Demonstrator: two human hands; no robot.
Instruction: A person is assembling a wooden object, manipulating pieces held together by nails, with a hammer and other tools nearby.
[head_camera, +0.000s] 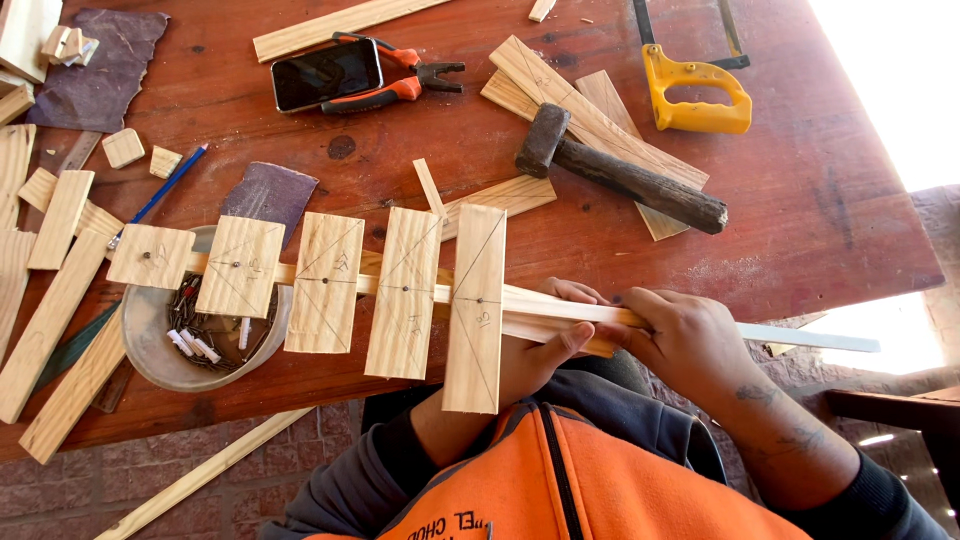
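Here, both hands hold a long wooden strip (560, 308) carrying five nailed cross slats (325, 283).

The left hand (545, 350) is closed on the strip from below, the right hand (680, 340) clamped over its near end; the slatted end rests across the worktop (780, 200) edge and a bowl of nails (160, 350). Judging by the overhang, a loosened grip could let the assembly tip, and twisting might split the thin strip at its nails.

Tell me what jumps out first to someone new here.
Five graded wooden slats nailed across a long rail, held at its end by the left hand and right hand at the table's near edge. Behind lies a hammer; a bright yellow saw handle sits at upper right.
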